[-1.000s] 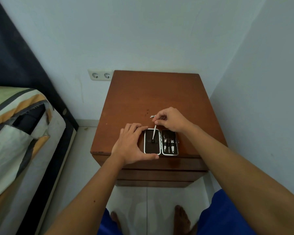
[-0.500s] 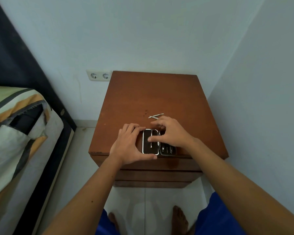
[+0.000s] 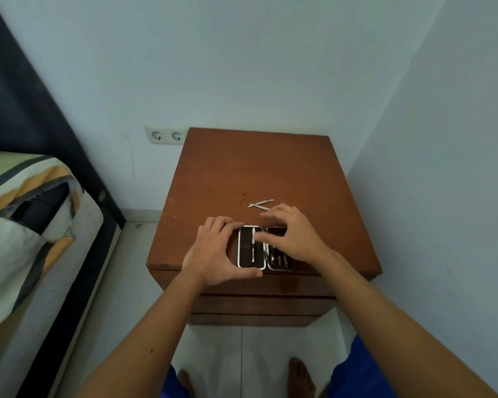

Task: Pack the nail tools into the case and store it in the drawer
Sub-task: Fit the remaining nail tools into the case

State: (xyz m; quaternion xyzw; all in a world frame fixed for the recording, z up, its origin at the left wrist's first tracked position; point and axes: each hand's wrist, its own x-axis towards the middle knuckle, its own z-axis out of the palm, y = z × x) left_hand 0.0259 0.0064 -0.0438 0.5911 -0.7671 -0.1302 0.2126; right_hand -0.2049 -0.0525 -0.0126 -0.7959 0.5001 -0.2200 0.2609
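Note:
A small black case (image 3: pixel 246 255) with a white rim lies open near the front edge of the brown nightstand (image 3: pixel 256 173). A thin silver tool (image 3: pixel 253 247) sits upright in its left half. Several tools rest in the right half (image 3: pixel 281 261), partly hidden. My left hand (image 3: pixel 213 254) holds the case's left side, thumb on its front edge. My right hand (image 3: pixel 293 237) hovers over the right half with fingers spread and fingertips near the silver tool; it holds nothing. Two loose silver tools (image 3: pixel 260 204) lie crossed on the top behind the case.
Closed drawer fronts (image 3: pixel 259 307) sit below the nightstand top. A bed (image 3: pixel 26 225) with a striped cover stands at the left, a double wall socket (image 3: pixel 166 135) behind, and a wall close on the right. My bare feet (image 3: pixel 299 377) stand on the tiled floor.
My right hand brought the thin silver tool down into the case's left half and let it go; its fingers have now spread above the case. My left hand stayed on the case.

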